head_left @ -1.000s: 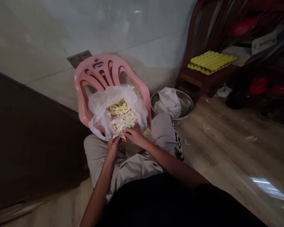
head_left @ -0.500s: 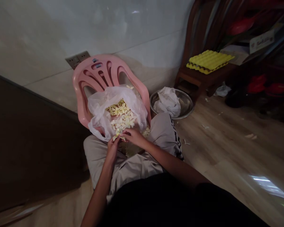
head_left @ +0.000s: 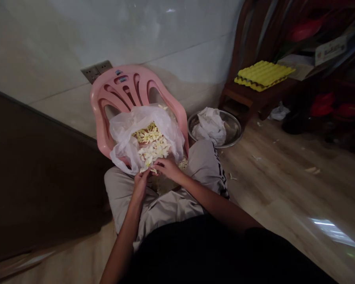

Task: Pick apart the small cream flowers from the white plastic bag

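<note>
Between my two hands is a pale yellow-white flower (head_left: pixel 148 162), small and partly covered by fingers. My left hand (head_left: pixel 141 178) pinches it from below. The fingers of my right hand (head_left: pixel 167 167) are closed at its right side, pulled in around its petals. Just beyond them, a white plastic bag (head_left: pixel 124 122) lies spread on a pink plastic chair (head_left: pixel 182 118). Whitish flowers (head_left: pixel 155 150) lie at the bag's near side, with yellower petal pieces (head_left: pixel 149 133) deeper inside.
A metal basin (head_left: pixel 235 136) holding a crumpled white bag (head_left: pixel 210 126) stands right of the chair. Yellow egg trays (head_left: pixel 263 74) rest on a wooden chair (head_left: pixel 251 96). Petal scraps (head_left: pixel 232 176) are scattered on the floor. A dark panel (head_left: pixel 44 177) stands at left.
My hands stay together on the flower, with slight finger movement and the flower turned a little. The whole view has shifted slightly.
</note>
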{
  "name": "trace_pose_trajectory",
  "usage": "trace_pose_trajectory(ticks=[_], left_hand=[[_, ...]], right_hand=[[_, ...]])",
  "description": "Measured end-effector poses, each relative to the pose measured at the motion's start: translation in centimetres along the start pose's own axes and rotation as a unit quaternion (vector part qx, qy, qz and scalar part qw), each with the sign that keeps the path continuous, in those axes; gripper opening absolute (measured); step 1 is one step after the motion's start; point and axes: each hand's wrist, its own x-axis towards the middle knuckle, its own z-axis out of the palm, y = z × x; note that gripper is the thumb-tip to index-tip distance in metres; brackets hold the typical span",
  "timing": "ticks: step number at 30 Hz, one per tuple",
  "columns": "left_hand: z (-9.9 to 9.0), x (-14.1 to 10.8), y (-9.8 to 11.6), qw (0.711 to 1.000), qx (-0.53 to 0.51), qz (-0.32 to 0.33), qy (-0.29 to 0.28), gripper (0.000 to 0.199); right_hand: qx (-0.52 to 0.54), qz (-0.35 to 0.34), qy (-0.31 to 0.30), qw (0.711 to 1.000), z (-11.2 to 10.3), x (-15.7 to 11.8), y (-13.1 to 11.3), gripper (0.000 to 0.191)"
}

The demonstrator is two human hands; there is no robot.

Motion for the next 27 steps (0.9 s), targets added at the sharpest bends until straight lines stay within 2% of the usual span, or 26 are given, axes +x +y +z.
trace_pose_trajectory(ticks=[4, 8, 13, 19, 24, 27], left_hand=[[-0.1, 0.5, -0.6, 1.0, -0.02, 0.012, 0.015, 0.033], [-0.2, 0.9, -1.1, 0.999, -0.038, 0.024, 0.016, 0.033], [-0.3, 1.2, -1.4, 0.997, -0.06, 0.017, 0.037, 0.038], [-0.3, 1.2, -1.4, 0.997, -0.063, 0.005, 0.043, 0.04], [-0.1, 0.9, -1.0, 0.997, -0.066, 0.005, 0.051, 0.04], [0.0, 0.7, -0.8, 0.997, -0.063, 0.005, 0.036, 0.041]], right_hand=[[-0.04, -0.01, 0.002, 0.999, -0.2, 0.0, -0.3, 0.017], [-0.036, 0.003, -0.005, 0.999, -0.2, 0.1, -0.1, 0.018], [0.043, 0.033, -0.008, 0.998, 0.1, 0.2, 0.8, 0.021], [0.12, 0.105, -0.016, 0.987, 0.1, 0.5, 1.1, 0.022], [0.118, 0.107, -0.021, 0.987, 0.1, 0.5, 0.7, 0.026], [0.099, 0.085, -0.028, 0.991, 0.1, 0.3, 0.7, 0.028]])
